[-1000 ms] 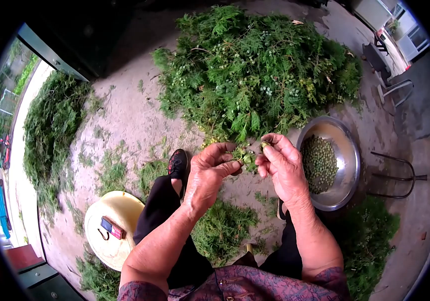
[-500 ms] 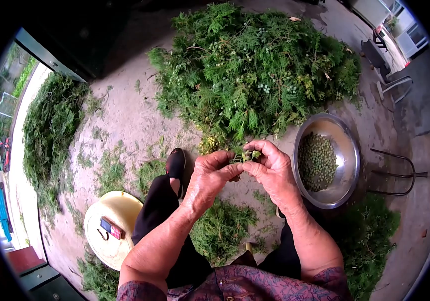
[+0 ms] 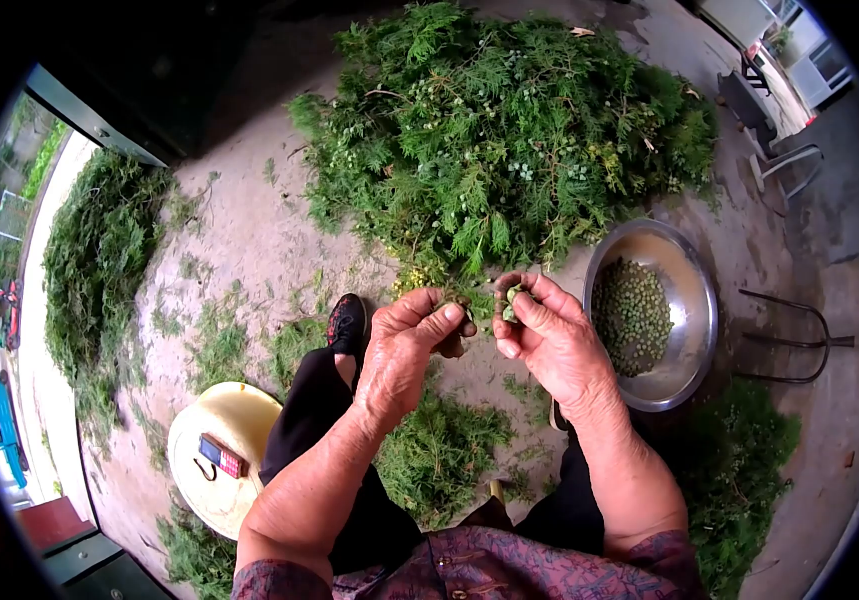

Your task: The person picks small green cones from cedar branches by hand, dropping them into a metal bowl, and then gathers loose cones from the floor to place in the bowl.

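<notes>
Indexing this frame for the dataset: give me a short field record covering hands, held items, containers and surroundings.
setting: outdoors, person seated over bare ground
left hand: fingers pinched shut, contents hidden
right hand: fingers pinch a small green bit
bowl: steel, on the ground right of the hands
bowl contents: green pellets
big heap: cut green branches, ahead of the hands
side heap: more greenery, far left
yellow disc: by the left leg, small device on it
</notes>
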{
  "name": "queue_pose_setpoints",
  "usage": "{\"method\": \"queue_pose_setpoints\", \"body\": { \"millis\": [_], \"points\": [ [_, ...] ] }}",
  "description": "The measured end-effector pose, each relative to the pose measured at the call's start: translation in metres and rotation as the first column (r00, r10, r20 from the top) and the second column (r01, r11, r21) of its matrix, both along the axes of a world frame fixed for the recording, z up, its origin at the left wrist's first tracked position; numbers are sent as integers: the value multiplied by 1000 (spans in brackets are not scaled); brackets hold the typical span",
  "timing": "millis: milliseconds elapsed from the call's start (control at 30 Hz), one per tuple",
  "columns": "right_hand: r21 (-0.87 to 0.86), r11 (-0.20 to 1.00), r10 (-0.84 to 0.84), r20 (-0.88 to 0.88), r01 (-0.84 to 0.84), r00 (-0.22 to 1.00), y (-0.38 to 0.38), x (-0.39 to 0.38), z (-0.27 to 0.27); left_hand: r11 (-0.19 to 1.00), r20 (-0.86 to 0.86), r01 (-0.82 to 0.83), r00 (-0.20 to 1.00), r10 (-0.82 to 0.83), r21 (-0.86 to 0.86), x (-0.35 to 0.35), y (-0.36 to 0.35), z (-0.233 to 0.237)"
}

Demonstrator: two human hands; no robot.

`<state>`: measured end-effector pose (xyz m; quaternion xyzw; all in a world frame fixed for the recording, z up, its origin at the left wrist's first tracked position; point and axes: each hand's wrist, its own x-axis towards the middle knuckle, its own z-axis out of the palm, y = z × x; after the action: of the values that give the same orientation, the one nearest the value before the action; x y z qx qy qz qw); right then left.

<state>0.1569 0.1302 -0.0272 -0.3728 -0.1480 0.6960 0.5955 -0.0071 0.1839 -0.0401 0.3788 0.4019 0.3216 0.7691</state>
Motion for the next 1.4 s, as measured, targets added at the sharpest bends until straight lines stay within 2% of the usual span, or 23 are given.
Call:
{"method": "queue_pose_setpoints", "body": {
  "millis": [100, 167, 300, 367, 500, 667, 800, 900, 967, 1033, 1067, 1133, 1167, 1200, 1233, 1300, 1367, 1400],
  "points": [
    [-41, 999, -10, -12, 9, 1000, 0, 0, 1, 998, 46, -48, 998, 50, -48, 0, 2, 5],
    [-2, 1000, -21, -17, 21, 1000, -1, 5, -5, 992, 53, -119, 991, 120, -33, -2, 5, -1],
    [42, 998, -57, 34, 55, 998, -3, 22, -14, 964, 5, -230, 973, 233, -132, -9, 12, -4],
    [31, 999, -39, 72, 37, 997, -6, 22, -12, 990, -37, -138, 990, 137, -34, -7, 10, -2],
    [12, 999, 42, 170, -45, 985, -10, 10, -4, 1000, -62, 20, 998, -20, 0, 2, 1, 3],
    [5, 990, 131, 327, -141, 936, -12, 0, -1, 995, -45, 72, 997, -69, 69, 4, -1, -1],
    [-11, 995, 100, 298, -102, 949, -12, 1, -2, 994, -56, 71, 996, -67, 83, 3, -1, 1],
    [-43, 999, 16, 210, -7, 978, -12, 4, -8, 999, -18, -30, 999, 30, -13, 3, 1, -2],
    [-71, 995, -63, 171, 76, 983, -12, 12, -14, 986, -4, -167, 986, 167, -25, -1, 6, -7],
    [-142, 949, -261, 156, 283, 953, -12, 25, -18, 930, 45, -362, 930, 365, -67, -10, 16, -10],
    [-154, 913, -361, 128, 378, 924, -14, 35, -24, 878, 58, -461, 880, 471, -128, -18, 23, -16],
    [-206, 810, -542, 94, 549, 835, -18, 65, -40, 824, 29, -556, 827, 562, -111, -37, 31, -9],
    [-249, 744, -620, 89, 621, 779, -20, 84, -49, 786, 38, -613, 786, 617, -83, -45, 36, -7],
    [-289, 658, -706, 84, 696, 703, -21, 100, -52, 795, 94, -606, 791, 605, -16, -55, 39, -3],
    [-329, 564, -781, 84, 757, 619, -24, 116, -57, 757, 141, -652, 745, 651, -49, -70, 46, -6],
    [-365, 507, -836, 11, 781, 548, -38, 160, -72, 647, 194, -744, 618, 762, -170, -100, 64, -11],
    [-324, 402, -871, 154, 856, 467, -46, 179, -69, 636, 163, -760, 617, 770, -132, -122, 73, -12],
    [-321, 377, -886, 149, 869, 439, -52, 193, -75, 642, 167, -756, 622, 765, -126, -133, 78, -17]
  ]
}}
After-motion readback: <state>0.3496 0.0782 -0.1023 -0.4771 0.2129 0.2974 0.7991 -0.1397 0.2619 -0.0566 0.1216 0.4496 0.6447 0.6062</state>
